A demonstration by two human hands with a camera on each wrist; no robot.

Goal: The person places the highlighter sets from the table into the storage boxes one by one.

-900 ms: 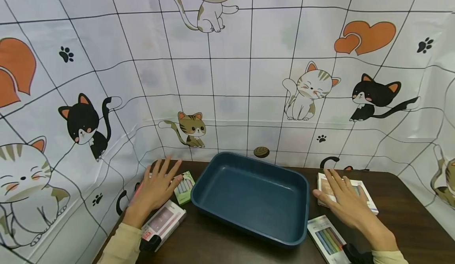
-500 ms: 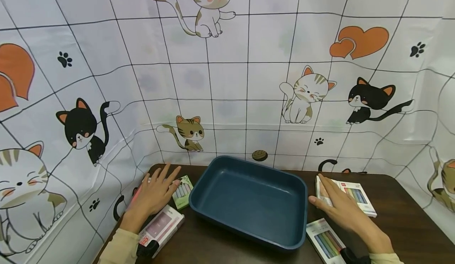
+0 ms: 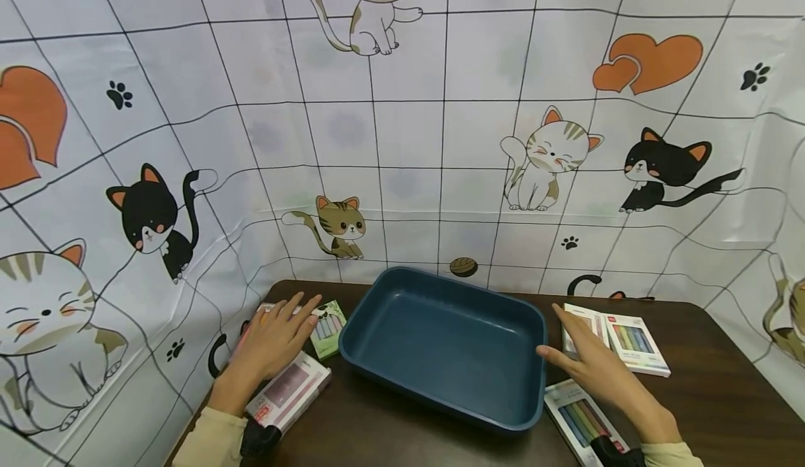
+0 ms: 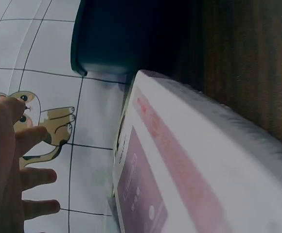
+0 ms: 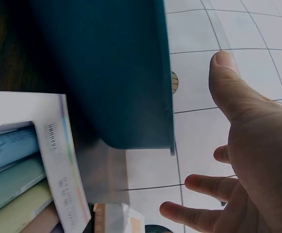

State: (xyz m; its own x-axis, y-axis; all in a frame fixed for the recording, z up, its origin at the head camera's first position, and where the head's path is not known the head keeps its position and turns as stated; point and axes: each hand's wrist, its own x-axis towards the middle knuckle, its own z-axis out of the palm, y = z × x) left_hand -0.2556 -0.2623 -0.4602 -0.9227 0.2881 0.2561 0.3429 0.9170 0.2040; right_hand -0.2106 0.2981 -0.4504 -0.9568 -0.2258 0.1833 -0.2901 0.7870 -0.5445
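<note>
While the left hand (image 3: 270, 341) spreads its straight fingers apart above the boxes on one side, the right hand (image 3: 594, 369) stretches out on the other, its fingers straight too and its thumb held well away from them. Between the hands, on the desk (image 3: 698, 397) of dark brown, faintly grained wood, sits a tray (image 3: 440, 355) of smooth blue plastic — a rectangle with softly rounded corners, upright walls and a narrow lip. The right thumb overlaps its rim in the head view, but the right wrist view shows the two apart.

Under the left hand lies a pink-edged box (image 3: 267, 306), mostly covered; whether the hand touches it I cannot tell from here. Just beside are a small green box (image 3: 328, 329) and, nearer the wrist, a thick white carton (image 3: 292, 390) with crisp edges and a pink panel. By the right wrist, a white card pack (image 3: 581, 421) shows plump, rounded sticks in blue, green, yellow and brown through its front. Farther back, a pale-fronted box (image 3: 585, 324) adjoins a flat pack (image 3: 635, 345) with slim coloured bars. Cream cloth sleeves (image 3: 210, 435) cover the forearms, and behind hangs a creased, smooth sheet (image 3: 409, 138) printed with a black grid — cats, paw prints and orange hearts scattered over it
</note>
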